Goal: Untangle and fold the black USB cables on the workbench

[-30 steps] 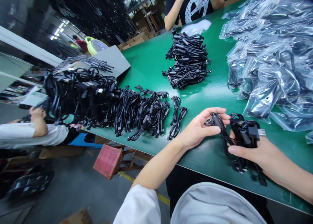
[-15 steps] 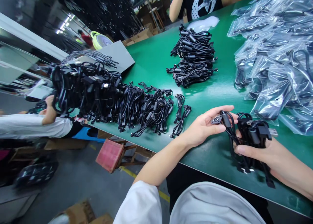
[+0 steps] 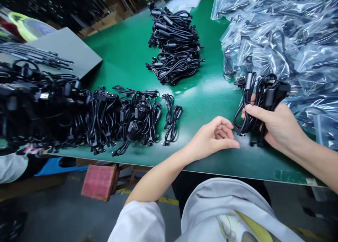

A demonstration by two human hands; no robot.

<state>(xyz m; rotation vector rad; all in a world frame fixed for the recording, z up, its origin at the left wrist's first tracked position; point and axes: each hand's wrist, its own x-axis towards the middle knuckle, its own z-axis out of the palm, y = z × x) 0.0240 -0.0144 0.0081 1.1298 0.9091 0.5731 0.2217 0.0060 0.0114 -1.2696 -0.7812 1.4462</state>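
The right hand point(image 3: 281, 124), at the right of the frame, grips a bundle of coiled black cables point(image 3: 269, 96), thumb across the near side; the bundle stands at mid-height, with connector ends uppermost, just beside the bagged cables point(image 3: 264, 55) filling the upper right. The left hand point(image 3: 211, 136), right of centre, is empty, with fingers curled and thumb apart, near the bundle's lower loops; the green table point(image 3: 208, 94) carries a cable pile point(image 3: 174, 46) at upper centre, a cable row point(image 3: 102, 119) at the left, and two separate coiled cables point(image 3: 173, 124) near centre.
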